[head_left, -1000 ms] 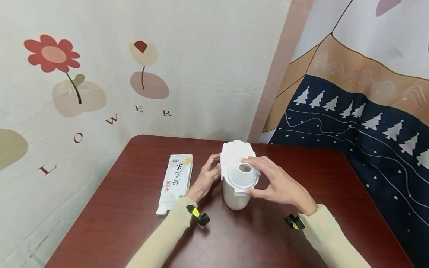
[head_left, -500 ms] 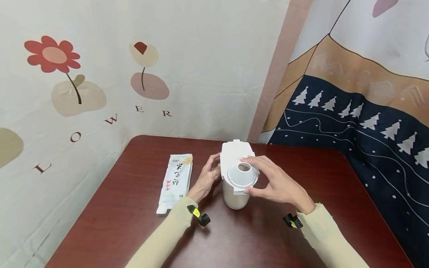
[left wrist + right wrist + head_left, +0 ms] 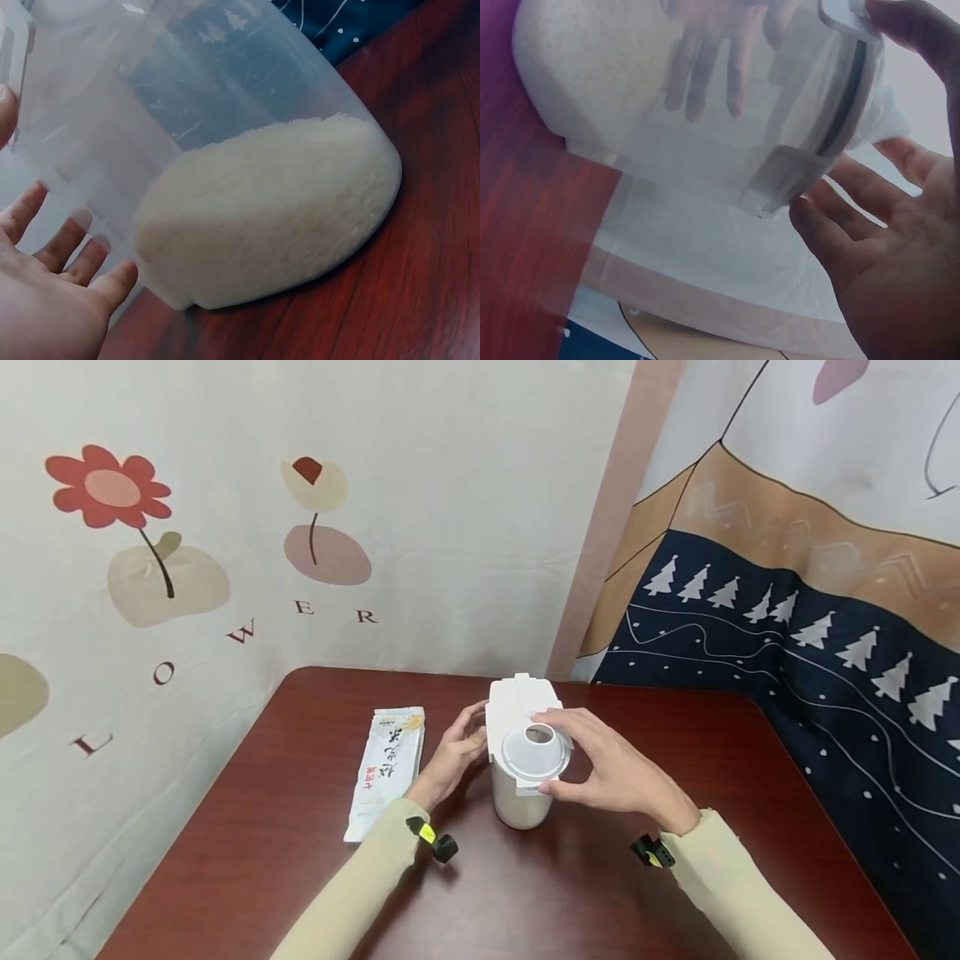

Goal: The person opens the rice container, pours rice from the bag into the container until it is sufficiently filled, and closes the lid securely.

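Note:
Upright on the table stands a clear plastic storage container (image 3: 520, 808), partly filled with white, rice-like grain (image 3: 262, 210). Its white lid (image 3: 519, 695) carries a round pale cap (image 3: 528, 763) with a hole towards the back. My left hand (image 3: 450, 762) lies at the container's left side, its fingertips touching the wall, with the thumb up near a side latch (image 3: 16, 60). Across the cap end of the lid spreads my right hand (image 3: 618, 770), gripping it, with its thumb at the front clasp (image 3: 528, 787) and its index finger behind the cap's hole.
A white printed packet (image 3: 386, 768) lies flat to the left of the container, close to my left forearm. Reddish-brown wood forms the table (image 3: 247, 827). Behind it hang a pale flower-print cloth (image 3: 450, 527) and a dark tree-print cloth (image 3: 697, 652).
The whole head view has shifted slightly, so things sit a little further left. Both hands keep their places at the container, and the lid stays on.

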Available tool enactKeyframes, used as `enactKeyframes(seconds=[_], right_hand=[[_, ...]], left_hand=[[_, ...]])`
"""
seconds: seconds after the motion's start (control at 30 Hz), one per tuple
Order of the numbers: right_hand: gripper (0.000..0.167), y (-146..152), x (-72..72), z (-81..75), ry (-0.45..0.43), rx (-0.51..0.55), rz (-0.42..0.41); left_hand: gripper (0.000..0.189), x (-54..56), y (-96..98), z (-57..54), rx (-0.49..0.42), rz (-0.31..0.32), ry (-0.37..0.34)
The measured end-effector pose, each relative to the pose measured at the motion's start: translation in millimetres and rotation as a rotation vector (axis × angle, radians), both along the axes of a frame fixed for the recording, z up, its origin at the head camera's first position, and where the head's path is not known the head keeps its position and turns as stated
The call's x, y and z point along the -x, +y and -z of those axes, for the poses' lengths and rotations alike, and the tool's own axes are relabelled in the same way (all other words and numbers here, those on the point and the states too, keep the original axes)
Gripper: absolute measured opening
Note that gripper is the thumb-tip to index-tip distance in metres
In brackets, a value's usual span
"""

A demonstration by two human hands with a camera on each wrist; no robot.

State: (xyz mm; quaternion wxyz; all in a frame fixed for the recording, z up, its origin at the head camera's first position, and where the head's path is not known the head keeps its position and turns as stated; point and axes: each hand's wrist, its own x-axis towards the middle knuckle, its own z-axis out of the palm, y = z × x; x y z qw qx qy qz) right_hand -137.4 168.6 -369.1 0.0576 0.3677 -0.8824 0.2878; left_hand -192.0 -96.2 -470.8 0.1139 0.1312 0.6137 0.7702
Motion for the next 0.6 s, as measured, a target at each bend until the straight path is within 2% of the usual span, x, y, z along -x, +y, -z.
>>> enactKeyframes(seconds=[0.27,0.43,0.6], right_hand=[[0.081,-3,-6.0,-5.0,-0.018,0.007,0.014],[0.075,-11,-15.7,-6.9,0.018,0.070,0.092],[0.069,-22,-23.8,-2.4,0.043,0.150,0.157]], left_hand=[[0.054,6.9,-5.5,-2.3,-0.040,0.047,0.030],[0.053,12.6,-7.4,-4.0,-0.036,0.056,0.028],[0.056,15.0,-6.8,-4.7,-0.017,0.059,-0.018]])
